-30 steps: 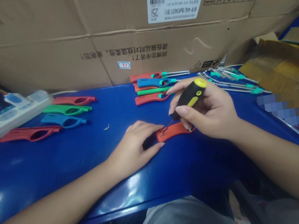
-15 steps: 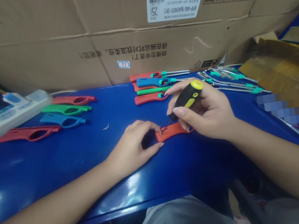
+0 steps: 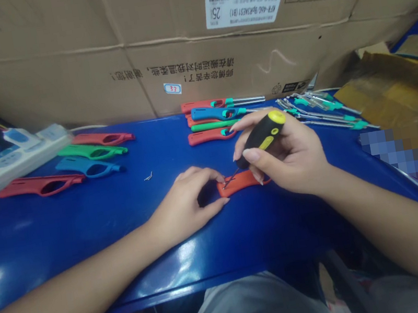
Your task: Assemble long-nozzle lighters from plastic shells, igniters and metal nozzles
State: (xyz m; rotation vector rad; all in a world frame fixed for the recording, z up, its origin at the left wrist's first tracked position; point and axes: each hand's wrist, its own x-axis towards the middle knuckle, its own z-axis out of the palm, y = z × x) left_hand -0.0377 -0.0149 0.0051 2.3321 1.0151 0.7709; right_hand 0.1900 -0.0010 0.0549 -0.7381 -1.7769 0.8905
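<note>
My right hand [image 3: 290,157] is closed round a black and yellow screwdriver [image 3: 260,138], its thin tip resting on the left end of an orange-red plastic lighter shell [image 3: 237,182] lying on the blue table [image 3: 85,229]. My left hand [image 3: 190,202] pinches the left end of that shell between thumb and fingers, holding it against the table. Much of the shell is hidden under my right hand.
Several empty red, green and blue shells [image 3: 89,154] lie at the left beside a white power strip [image 3: 3,162]. Assembled lighters [image 3: 214,118] and metal tubes with teal parts [image 3: 321,112] lie at the back. A small screw [image 3: 149,176] lies loose. Cardboard boxes [image 3: 175,40] form the back wall.
The screwdriver's tip and my right hand have shifted slightly up and left on the shell. My left hand's fingers have curled a little tighter round its end.
</note>
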